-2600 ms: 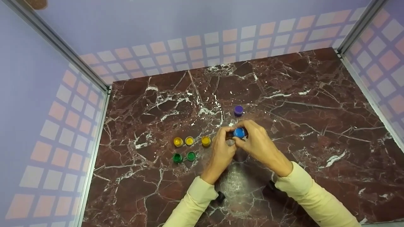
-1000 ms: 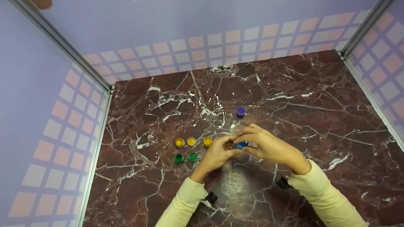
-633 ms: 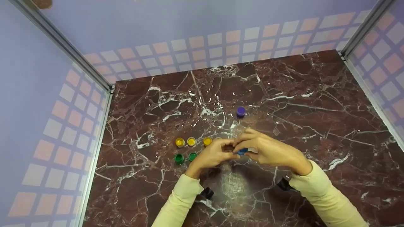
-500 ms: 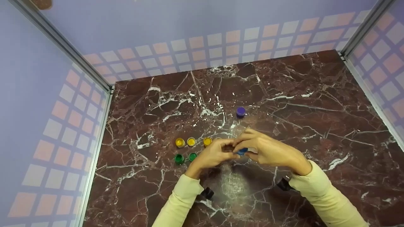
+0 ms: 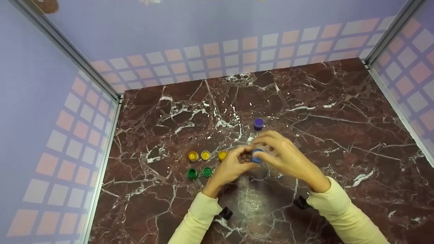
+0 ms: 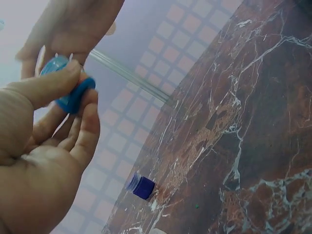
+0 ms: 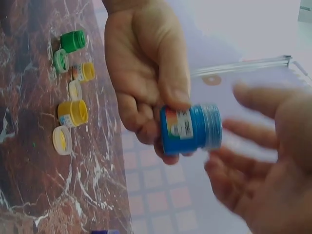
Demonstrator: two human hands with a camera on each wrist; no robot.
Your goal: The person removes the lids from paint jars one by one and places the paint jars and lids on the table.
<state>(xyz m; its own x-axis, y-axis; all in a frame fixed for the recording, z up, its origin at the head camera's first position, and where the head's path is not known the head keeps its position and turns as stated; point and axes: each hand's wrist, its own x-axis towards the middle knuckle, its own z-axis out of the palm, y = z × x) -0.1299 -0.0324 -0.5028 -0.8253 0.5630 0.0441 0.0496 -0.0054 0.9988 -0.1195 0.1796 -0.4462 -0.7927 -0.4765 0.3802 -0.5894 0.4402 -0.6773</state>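
The left hand (image 5: pixel 234 166) grips the blue jar (image 7: pixel 180 130) by its body, thumb on one side and curled fingers on the other, holding it up off the desk (image 5: pixel 325 132) in front of the person. A clear ribbed lid (image 7: pixel 213 126) sits on the jar's end, facing the right hand (image 5: pixel 284 157). That hand is open, its fingers spread and loosely bent around the lid end; they are blurred in the right wrist view, so whether any fingertip touches the lid cannot be told. To the left of the hands, on the desk, stands an uncapped yellow jar (image 5: pixel 193 156) with its yellow-stained lid (image 5: pixel 205 155) just beside it. Further right, close to the left hand, is a second yellow jar (image 5: pixel 222 155), and the right wrist view shows another lid (image 7: pixel 62 140) next to that one. Nearer the person than the first yellow jar are an uncapped green jar (image 5: pixel 192 174) and, just right of it, a green-stained lid (image 5: pixel 207 171). A purple jar (image 5: pixel 258 124) stands upright beyond the hands, with a clear cap (image 6: pixel 132 181) on it. Both sleeves (image 5: pixel 203 211) are pale yellow.
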